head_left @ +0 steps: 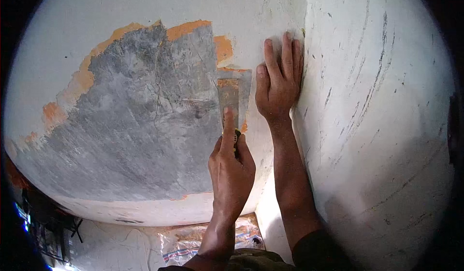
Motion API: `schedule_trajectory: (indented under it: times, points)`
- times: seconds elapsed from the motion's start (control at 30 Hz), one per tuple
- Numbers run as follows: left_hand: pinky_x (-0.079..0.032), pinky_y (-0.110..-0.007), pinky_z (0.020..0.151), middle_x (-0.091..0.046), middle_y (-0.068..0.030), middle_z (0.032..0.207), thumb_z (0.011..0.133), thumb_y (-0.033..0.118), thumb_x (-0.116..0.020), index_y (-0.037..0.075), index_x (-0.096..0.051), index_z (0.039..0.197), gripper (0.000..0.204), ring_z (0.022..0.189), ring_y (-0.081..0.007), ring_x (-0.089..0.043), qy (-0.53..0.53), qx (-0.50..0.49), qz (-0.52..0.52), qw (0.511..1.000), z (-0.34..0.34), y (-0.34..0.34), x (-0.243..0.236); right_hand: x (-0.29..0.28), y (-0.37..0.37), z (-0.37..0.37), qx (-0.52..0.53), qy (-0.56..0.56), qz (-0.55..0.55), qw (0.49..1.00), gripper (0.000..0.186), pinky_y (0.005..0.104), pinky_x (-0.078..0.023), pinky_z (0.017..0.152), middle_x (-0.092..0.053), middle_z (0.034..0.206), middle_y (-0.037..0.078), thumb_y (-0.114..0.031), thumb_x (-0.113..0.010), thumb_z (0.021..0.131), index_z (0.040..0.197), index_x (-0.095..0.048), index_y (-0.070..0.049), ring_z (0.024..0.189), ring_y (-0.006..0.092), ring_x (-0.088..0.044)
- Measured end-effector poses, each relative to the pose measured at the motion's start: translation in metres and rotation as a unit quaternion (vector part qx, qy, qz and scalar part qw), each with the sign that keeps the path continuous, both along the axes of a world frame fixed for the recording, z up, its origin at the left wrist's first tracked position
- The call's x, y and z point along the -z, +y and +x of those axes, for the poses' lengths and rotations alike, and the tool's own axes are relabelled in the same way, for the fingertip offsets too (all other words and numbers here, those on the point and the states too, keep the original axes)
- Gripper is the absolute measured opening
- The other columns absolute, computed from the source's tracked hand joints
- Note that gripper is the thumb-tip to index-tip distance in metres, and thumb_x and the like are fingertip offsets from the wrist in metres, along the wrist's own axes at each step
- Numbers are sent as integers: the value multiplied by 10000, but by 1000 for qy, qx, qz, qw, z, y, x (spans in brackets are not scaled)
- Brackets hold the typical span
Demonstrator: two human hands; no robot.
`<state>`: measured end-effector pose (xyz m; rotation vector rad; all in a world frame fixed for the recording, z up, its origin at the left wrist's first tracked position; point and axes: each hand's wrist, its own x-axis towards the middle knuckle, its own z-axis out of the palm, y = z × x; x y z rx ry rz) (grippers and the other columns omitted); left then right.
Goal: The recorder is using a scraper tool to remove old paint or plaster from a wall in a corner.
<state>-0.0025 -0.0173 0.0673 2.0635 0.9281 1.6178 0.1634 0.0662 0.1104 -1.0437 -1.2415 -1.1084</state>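
Crumpled plastic sheet on the floor below, dark metal frame at lower left.

Left hand, seen from the back with the forearm rising from the lower edge: the fingers are curled closed around a handle and the index finger is stretched straight up along it. Right hand, placed just above and to the right of the left hand: the palm lies flat with four fingers extended upward and close together, the wrist straight. The right forearm runs down and slightly right from this hand, beside the left forearm, the two near each other but not touching.
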Motion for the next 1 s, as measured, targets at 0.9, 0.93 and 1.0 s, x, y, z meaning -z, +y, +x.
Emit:
schedule_trajectory:
  times: [0.9,0.93,1.0]
  points:
    - [-524,-392,722,-606,-279,1193,939,-3,-464,-5,-371,1434,504,873,-267,-688,19,17,-68,997,7,-8,-3,0,-1,-3,-6,11,-14,1000,425,532,-200,1144,-331,1520,150,-216,-434,948,1352,-547,-148,1405,393,-274]
    - [-529,-395,746,-592,-273,1223,941,0,-463,-8,-370,1432,500,934,-279,-680,32,30,-101,994,5,-9,-4,1,-1,-1,-5,12,-15,1000,425,532,-200,1144,-331,1520,150,-216,-434,948,1352,-547,-148,1405,393,-274]
    - [-534,-398,770,-577,-268,1253,942,3,-463,-12,-369,1430,497,996,-290,-672,46,47,-136,989,8,-7,-4,2,-2,2,-5,7,-7,1000,425,536,-203,1142,-336,1516,152,-197,-444,945,1354,-544,-145,1403,398,-273]
